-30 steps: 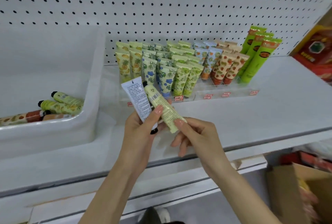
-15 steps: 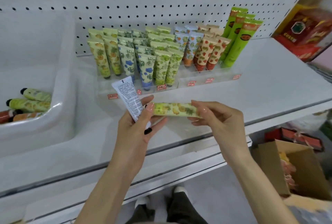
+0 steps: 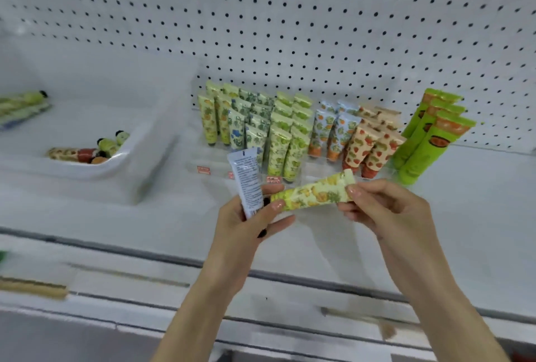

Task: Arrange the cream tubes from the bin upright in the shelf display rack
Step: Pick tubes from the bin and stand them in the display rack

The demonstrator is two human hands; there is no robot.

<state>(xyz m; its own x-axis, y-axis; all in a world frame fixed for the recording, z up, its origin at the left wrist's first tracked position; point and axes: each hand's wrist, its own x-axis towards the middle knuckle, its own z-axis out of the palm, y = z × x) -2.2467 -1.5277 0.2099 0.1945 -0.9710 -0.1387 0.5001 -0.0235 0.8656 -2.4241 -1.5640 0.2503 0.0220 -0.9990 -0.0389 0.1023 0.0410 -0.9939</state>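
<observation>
White tube half behind left hand; loose tubes in bin blurry

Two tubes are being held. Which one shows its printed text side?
The white tube in the left hand; the other, the yellow fruit-print tube, shows its pattern.

A shop: a white perforated pegboard wall rises behind a white metal shelf, where a clear plastic display rack with red labels holds rows of printed cream tubes.
</observation>
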